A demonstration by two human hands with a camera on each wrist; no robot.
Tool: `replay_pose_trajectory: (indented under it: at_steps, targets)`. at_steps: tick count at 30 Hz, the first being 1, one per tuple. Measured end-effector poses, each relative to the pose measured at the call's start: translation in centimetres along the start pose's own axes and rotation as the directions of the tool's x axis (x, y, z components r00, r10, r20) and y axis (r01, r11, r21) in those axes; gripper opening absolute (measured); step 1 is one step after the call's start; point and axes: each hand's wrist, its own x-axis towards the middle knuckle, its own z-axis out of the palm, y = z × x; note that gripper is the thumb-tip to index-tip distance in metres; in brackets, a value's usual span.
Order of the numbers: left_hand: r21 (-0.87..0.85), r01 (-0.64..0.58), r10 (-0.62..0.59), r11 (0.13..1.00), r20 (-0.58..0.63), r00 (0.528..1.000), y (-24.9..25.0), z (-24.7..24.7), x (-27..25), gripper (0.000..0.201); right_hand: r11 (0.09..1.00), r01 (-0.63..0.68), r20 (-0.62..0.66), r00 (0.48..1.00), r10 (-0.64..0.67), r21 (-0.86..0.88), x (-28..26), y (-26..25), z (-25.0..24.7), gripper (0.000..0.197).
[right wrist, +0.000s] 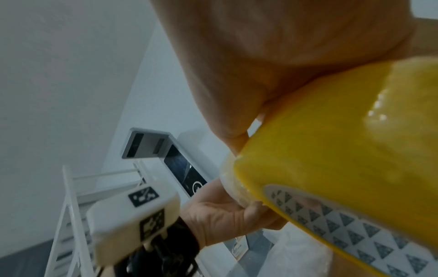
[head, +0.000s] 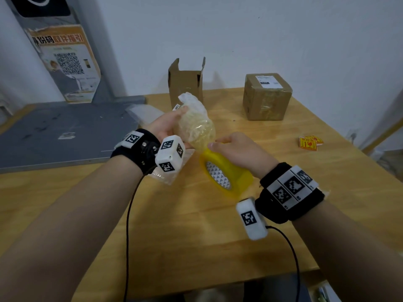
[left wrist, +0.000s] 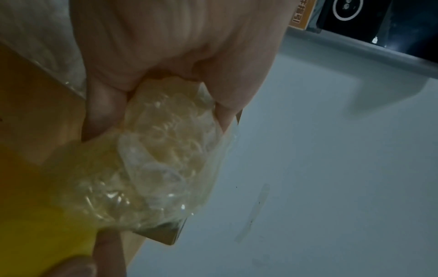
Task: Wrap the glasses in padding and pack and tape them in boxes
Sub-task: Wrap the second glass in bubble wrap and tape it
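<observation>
A big wooden desk [head: 196,225] fills the middle and bottom of the head view. On its left lies a flat grey board [head: 65,131]. In the upper right of the frame sits a taped box [head: 267,97], closed, with a white label on top. In the upper middle stands an open box [head: 185,86] with its flaps pointing up. The two boxes are well apart.

In the middle of the frame, above the desk, is the wrapped glass [head: 196,123], a lumpy bundle of clear bubble padding. The left hand [head: 165,125] holds it, with its grip curled round the bundle. Just below it is a yellow tape roll [head: 226,173], tilted. The right hand [head: 242,151] holds the roll from above, its grip curled on the roll, with thumb and fingers up against the bundle's lower end. Small yellow stickers [head: 309,143] lie at the right edge of the desk.
</observation>
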Motion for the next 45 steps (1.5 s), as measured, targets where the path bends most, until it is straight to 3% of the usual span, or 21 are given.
replay_pose_trajectory:
  at_steps: [3, 6, 10, 13, 14, 17, 20, 23, 28, 31, 34, 37, 39, 40, 43, 45]
  targets:
    - [-0.001, 0.020, -0.020, 1.000, -0.012, 1.000, -0.3, -0.3, 0.0, 0.066, 0.987, -0.004, -0.003, 1.000, 0.005, 0.158, 0.0, 0.2, -0.1, 0.015]
    - [-0.021, -0.010, 0.010, 1.000, -0.024, 1.000, -0.5, -0.3, 0.0, 0.053, 0.973, -0.023, -0.005, 1.000, 0.024, 0.229, 0.1, 0.7, -0.1, 0.009]
    - [0.008, 0.023, -0.023, 1.000, -0.078, 0.997, -1.0, 0.8, -0.7, 0.041, 0.955, -0.052, 0.004, 0.999, 0.054, 0.292, 0.0, 0.5, -0.1, 0.023]
    - [0.075, 0.084, -0.081, 0.994, -0.042, 0.996, -2.0, 1.4, -1.0, 0.064, 0.933, -0.117, 0.024, 0.993, 0.116, 0.342, -0.2, 0.2, -0.2, 0.031]
    - [0.066, 0.111, -0.110, 0.992, -0.014, 0.994, -2.2, 1.5, -0.9, 0.063, 0.935, -0.129, 0.032, 0.992, 0.126, 0.330, -0.4, 0.1, -0.1, 0.031]
    - [-0.027, 0.097, -0.097, 0.995, 0.016, 0.995, -2.7, 2.2, -1.0, 0.027, 0.935, -0.151, 0.070, 0.988, 0.136, 0.321, -0.8, 0.0, 0.0, 0.022]
    - [0.108, 0.075, -0.075, 0.991, -0.002, 0.997, -3.2, 2.2, -1.2, 0.023, 0.894, -0.179, 0.124, 0.982, 0.140, 0.411, -0.9, 0.2, -0.1, 0.026]
    - [0.315, 0.087, -0.099, 0.945, 0.024, 0.995, -3.6, 1.9, -1.8, 0.038, 0.746, -0.237, 0.229, 0.967, 0.116, 0.623, -0.7, 0.3, -0.1, 0.033]
    - [0.429, -0.014, -0.043, 0.903, 0.124, 0.991, -4.0, 2.7, -3.4, 0.078, 0.425, -0.322, 0.320, 0.944, 0.080, 0.846, 0.5, 0.0, 1.0, 0.041]
    - [0.506, -0.124, 0.056, 0.854, 0.147, 0.988, -3.4, 3.6, -5.0, 0.071, 0.295, -0.310, 0.297, 0.951, 0.089, 0.904, 1.1, -0.5, 1.4, 0.037]
    - [0.629, -0.155, 0.141, 0.762, 0.073, 0.987, -3.0, 4.0, -6.1, 0.056, 0.237, -0.298, 0.284, 0.954, 0.095, 0.924, 1.3, -0.8, 1.5, 0.024]
    - [0.632, -0.173, 0.252, 0.755, -0.036, 0.967, -3.2, 4.1, -5.8, 0.078, 0.296, -0.309, 0.300, 0.951, 0.079, 0.904, 1.4, -0.4, 1.6, 0.021]
    - [0.587, -0.221, 0.308, 0.779, -0.050, 0.950, -3.5, 4.1, -5.4, 0.089, 0.434, -0.319, 0.324, 0.944, 0.065, 0.842, 1.4, -0.1, 1.1, 0.022]
    - [0.562, -0.250, 0.338, 0.789, -0.057, 0.939, -3.7, 4.1, -5.2, 0.080, 0.525, -0.316, 0.332, 0.941, 0.067, 0.790, 1.3, 0.1, 0.5, 0.022]
    - [0.595, -0.307, 0.427, 0.743, -0.069, 0.902, -3.2, 4.0, -5.3, 0.027, 0.805, -0.276, 0.303, 0.944, 0.127, 0.524, 0.8, 0.1, -2.5, 0.030]
    - [0.640, -0.298, 0.423, 0.708, -0.047, 0.905, -2.7, 3.6, -5.2, 0.023, 0.937, -0.161, 0.108, 0.985, 0.134, 0.309, 0.9, 0.2, -4.4, 0.031]
